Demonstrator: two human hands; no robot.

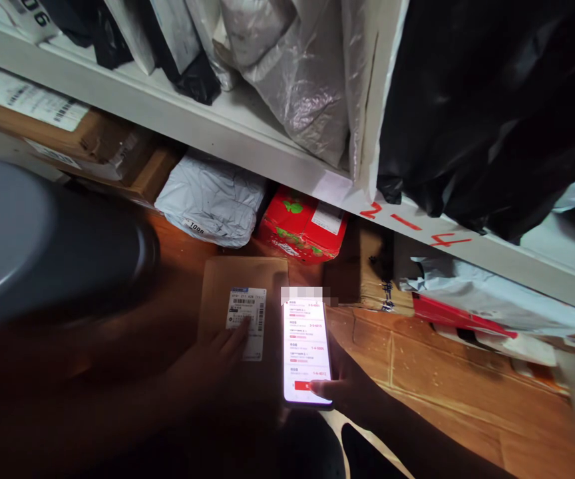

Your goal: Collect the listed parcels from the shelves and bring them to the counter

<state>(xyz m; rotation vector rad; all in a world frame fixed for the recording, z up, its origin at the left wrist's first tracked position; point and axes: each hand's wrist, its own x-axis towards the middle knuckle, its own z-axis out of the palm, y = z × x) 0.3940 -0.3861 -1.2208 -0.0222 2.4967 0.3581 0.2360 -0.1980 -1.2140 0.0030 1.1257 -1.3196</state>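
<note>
My left hand (212,362) holds a flat brown cardboard parcel (240,279) from below, with the thumb resting on its white barcode label (247,322). My right hand (347,389) grips a lit smartphone (306,349) right beside the parcel, the thumb touching a red button low on the screen. The screen shows a list with red text. Both forearms are in deep shadow.
A white shelf board (247,143) marked in red "2-4" (414,223) runs across, loaded with grey and black bagged parcels. Beneath it lie brown boxes (82,136), a white bag (212,199) and a red box (300,226). A grey round object (28,246) stands at the left on the wooden floor (457,372).
</note>
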